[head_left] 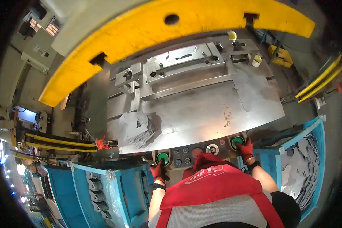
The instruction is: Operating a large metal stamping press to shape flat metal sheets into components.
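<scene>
My left hand (pixel 159 172), in a red glove, is at the left end of the control panel (pixel 188 155), its thumb on a green push button (pixel 162 158). At the panel's right end, my gloved right hand (pixel 247 150) reaches a second green push button (pixel 237 142) with its thumb. Both hands look open and hold nothing; their lower fingers are partly hidden. Beyond the panel, a pile of flat grey metal pieces (pixel 137 129) lies on the left of the steel press bed (pixel 201 110). A metal die (pixel 184 62) stands farther back on the bed.
The yellow press ram (pixel 140 32) arches over the die. A blue bin (pixel 298 137) of flat metal pieces stands at right, and a blue rack (pixel 97 169) with stacked parts at left. Yellow bars (pixel 60 142) flank the press, with more at right. Farther right sits a yellow crate (pixel 280 57).
</scene>
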Motion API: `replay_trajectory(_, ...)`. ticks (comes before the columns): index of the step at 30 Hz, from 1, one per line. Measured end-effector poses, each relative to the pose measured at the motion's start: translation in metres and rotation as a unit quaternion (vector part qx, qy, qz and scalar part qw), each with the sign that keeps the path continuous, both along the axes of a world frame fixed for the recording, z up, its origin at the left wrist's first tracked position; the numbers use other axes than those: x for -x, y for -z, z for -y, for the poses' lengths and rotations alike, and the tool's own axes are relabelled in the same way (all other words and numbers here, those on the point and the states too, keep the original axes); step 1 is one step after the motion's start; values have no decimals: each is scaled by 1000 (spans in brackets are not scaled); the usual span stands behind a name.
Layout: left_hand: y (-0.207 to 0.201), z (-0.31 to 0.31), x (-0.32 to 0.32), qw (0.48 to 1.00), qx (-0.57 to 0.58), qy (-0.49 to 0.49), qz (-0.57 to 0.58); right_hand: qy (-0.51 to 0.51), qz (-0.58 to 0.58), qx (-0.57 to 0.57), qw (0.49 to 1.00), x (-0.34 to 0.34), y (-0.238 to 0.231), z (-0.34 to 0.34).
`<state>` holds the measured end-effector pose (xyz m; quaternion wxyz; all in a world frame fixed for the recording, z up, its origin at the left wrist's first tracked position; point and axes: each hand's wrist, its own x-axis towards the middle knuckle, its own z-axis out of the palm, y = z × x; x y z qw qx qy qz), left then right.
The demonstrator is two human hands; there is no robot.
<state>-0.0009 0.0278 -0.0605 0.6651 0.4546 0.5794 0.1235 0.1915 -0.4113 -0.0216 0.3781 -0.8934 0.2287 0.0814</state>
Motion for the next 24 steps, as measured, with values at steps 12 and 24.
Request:
replay_trajectory(12, -34, 20, -11, 990, -109, 88, -24, -44, -23, 11, 999, 0, 9, 11)
replay_trajectory(24, -75, 1, 85, 928, -349, 14, 129, -259, 356, 143, 886, -154, -120, 40)
